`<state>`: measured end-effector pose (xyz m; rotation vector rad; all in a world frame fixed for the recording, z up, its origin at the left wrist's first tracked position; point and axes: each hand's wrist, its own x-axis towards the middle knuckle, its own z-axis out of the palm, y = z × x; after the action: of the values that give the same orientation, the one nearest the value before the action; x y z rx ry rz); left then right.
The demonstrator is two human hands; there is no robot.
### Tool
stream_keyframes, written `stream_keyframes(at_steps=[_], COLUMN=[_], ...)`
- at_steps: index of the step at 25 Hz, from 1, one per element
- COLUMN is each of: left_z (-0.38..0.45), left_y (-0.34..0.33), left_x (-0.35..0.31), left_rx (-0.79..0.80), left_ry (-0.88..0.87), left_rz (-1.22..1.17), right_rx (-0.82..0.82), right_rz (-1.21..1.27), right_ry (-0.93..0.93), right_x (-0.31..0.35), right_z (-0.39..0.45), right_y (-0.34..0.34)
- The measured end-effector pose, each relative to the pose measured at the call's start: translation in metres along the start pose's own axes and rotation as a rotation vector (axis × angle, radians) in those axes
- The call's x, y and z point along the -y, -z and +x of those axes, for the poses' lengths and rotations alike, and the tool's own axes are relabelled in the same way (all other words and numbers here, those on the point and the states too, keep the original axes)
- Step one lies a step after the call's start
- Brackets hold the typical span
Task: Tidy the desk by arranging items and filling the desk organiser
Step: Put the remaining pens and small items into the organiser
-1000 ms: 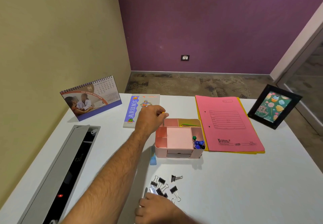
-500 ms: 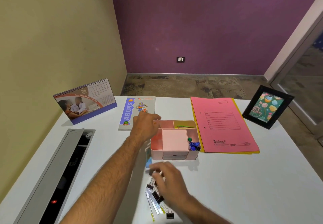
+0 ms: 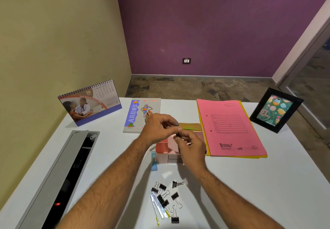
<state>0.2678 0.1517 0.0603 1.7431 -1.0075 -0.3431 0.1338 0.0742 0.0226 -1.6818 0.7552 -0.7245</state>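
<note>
Desk organiser (image 3: 165, 147), pink, is seen at mid-desk (image 3: 250, 184), largely covered by both hands. Pink folder (image 3: 230, 128) lies just right of the organiser; a notebook (image 3: 137, 116) is set behind its left corner, a calendar (image 3: 89, 103) farther left. Both forearms are extended forward, converging above the organiser. Left hand (image 3: 157, 128) is held with fingers curled, thumb and forefinger pinched on a small dark item (image 3: 177, 125). Right hand (image 3: 192, 147) is curled likewise, fingertips meeting the same item; what it is cannot be told. Binder clips (image 3: 167, 195) are scattered nearer than the organiser. A blue tube (image 3: 154, 161) lies against the organiser's left front corner.
</note>
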Motion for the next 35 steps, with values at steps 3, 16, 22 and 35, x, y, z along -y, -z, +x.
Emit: stream_keyframes(at_steps=[3, 16, 22, 35], left_z=[0.004, 0.033, 0.033, 0.013], left_y=[0.002, 0.002, -0.001, 0.010], left_x=[0.001, 0.020, 0.033, 0.061], left_rx=[-0.076, -0.226, -0.044, -0.092], left_ry=[0.002, 0.164, 0.224, 0.332], left_rz=[-0.001, 0.347, 0.517, 0.621], right_rx=[-0.030, 0.294, 0.302, 0.304], right_rz=[-0.078, -1.129, -1.191, -1.209], right_ry=[0.083, 0.108, -0.015, -0.031], right_x=[-0.008, -0.163, -0.172, -0.177], right_z=[-0.002, -0.091, -0.097, -0.094], right_y=[0.004, 0.084, 0.082, 0.081])
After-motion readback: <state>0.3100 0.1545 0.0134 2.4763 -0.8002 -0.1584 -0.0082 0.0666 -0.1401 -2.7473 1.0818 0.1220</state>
